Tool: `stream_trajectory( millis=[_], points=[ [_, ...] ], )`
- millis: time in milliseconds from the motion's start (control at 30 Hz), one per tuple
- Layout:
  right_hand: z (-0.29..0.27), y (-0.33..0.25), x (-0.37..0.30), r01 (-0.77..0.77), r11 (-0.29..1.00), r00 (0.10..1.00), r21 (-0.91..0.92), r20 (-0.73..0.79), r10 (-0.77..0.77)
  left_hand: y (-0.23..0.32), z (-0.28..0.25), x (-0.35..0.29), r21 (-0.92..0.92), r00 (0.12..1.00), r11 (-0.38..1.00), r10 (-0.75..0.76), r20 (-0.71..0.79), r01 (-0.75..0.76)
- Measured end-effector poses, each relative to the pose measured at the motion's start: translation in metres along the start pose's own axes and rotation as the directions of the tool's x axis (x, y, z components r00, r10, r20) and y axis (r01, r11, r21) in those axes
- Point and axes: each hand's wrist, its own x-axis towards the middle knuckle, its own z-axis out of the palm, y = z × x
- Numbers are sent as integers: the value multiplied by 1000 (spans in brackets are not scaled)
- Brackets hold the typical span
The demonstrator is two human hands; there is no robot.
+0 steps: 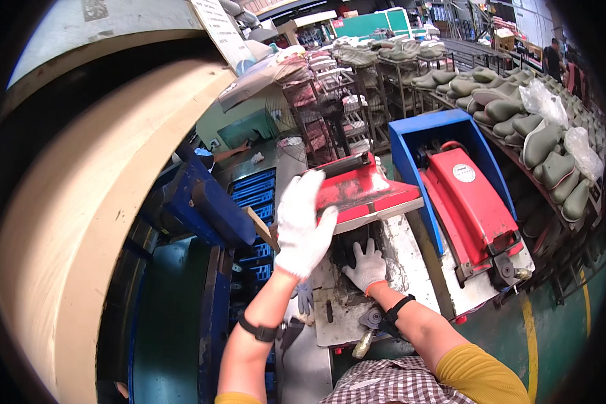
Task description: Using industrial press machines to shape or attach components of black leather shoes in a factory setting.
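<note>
My left hand [301, 232], in a white knit glove, is at the left side of a raised red cover [377, 195]. Its fingers point up, the thumb stands apart, and it seems to rest against the cover. A black handle bar [347, 165] runs along the cover's top edge. Below and to the right, my right hand [368, 265], gloved too, lies with fingers spread on a dark surface [351, 246] under the cover. That dark part is half hidden by the hand. A worn pale metal plate [411, 269] carries these parts.
To the right, a second red press cover [475, 202] sits lowered within a blue frame [444, 121]. Olive-green shoes [512, 111] crowd a rack beyond. Left are blue slatted racks [254, 188], a blue machine arm [215, 209] and a large cream panel [101, 175]. A person [554, 60] stands far off.
</note>
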Motion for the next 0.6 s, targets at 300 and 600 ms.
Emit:
stream_trajectory(
  millis=[300,600],
  points=[
    [-23,81,-75,226,859,971,459,-180,-159,8,30,87,128,868,975,-218,446,179],
    [-39,191,-189,-415,565,884,713,462,67,12,39,85,-31,221,762,-149,964,647]
  ],
)
